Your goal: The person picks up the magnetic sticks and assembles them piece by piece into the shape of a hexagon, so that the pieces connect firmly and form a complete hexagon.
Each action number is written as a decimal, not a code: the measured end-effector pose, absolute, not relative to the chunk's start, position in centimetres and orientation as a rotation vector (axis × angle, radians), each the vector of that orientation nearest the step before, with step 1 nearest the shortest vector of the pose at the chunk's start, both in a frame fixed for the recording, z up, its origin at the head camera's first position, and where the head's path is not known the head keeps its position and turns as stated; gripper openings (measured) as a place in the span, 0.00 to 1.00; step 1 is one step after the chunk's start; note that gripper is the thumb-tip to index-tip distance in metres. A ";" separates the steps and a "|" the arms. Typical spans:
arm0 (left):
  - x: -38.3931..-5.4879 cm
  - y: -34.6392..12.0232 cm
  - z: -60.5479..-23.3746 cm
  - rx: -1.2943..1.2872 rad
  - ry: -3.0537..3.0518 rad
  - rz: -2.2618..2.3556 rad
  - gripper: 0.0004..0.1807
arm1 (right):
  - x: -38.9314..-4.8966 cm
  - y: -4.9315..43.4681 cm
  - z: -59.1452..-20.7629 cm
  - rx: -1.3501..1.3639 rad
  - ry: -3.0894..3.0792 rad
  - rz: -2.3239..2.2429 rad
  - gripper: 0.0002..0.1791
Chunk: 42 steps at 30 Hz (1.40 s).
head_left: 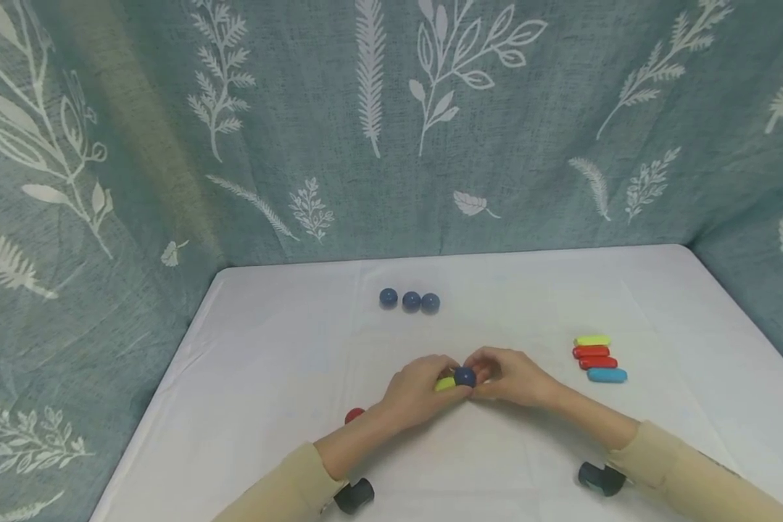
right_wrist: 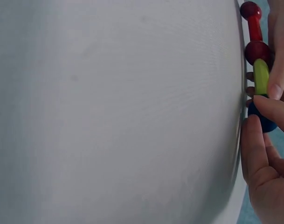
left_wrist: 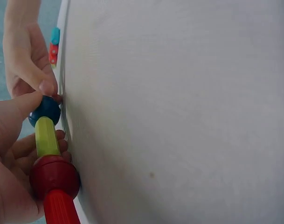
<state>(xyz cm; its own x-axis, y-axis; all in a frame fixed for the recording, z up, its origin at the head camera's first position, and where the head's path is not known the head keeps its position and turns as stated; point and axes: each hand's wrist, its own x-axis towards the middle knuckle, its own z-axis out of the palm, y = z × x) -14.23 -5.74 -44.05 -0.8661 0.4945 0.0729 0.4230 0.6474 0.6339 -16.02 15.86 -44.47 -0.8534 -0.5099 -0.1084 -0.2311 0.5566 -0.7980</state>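
Note:
My left hand (head_left: 417, 391) holds a chain of toy balls and rods by its yellow rod (left_wrist: 47, 136). In the right wrist view the chain shows an end red ball (right_wrist: 250, 9), a red rod (right_wrist: 255, 29), a middle dark red ball (right_wrist: 257, 52) and then the yellow rod. A blue ball (head_left: 465, 377) sits against the yellow rod's far end. Fingertips of my right hand (head_left: 515, 377) pinch that ball, while the left thumb touches it too. Whether the rod is seated in the ball cannot be told. In the head view my left forearm hides much of the chain.
Three blue balls (head_left: 411, 301) lie in a row at the back of the white table (head_left: 287, 326). On the right lie a yellow rod (head_left: 591, 340), two red rods (head_left: 597, 362) and a blue rod (head_left: 607, 375). A patterned curtain (head_left: 313, 130) surrounds the table's back and sides.

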 end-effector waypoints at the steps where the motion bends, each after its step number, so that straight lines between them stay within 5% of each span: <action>1: -14.2 -5.7 -44.1 0.765 2.757 1.005 0.18 | -15.9 15.9 -44.3 -0.609 2.459 -1.199 0.19; 19: -13.8 -6.1 -43.9 0.734 2.781 0.912 0.20 | -15.7 24.7 -42.1 -0.484 2.870 -1.054 0.08; 42: -13.8 -6.5 -44.1 0.731 2.775 0.938 0.20 | -16.7 31.5 -42.6 -0.173 2.912 -0.915 0.15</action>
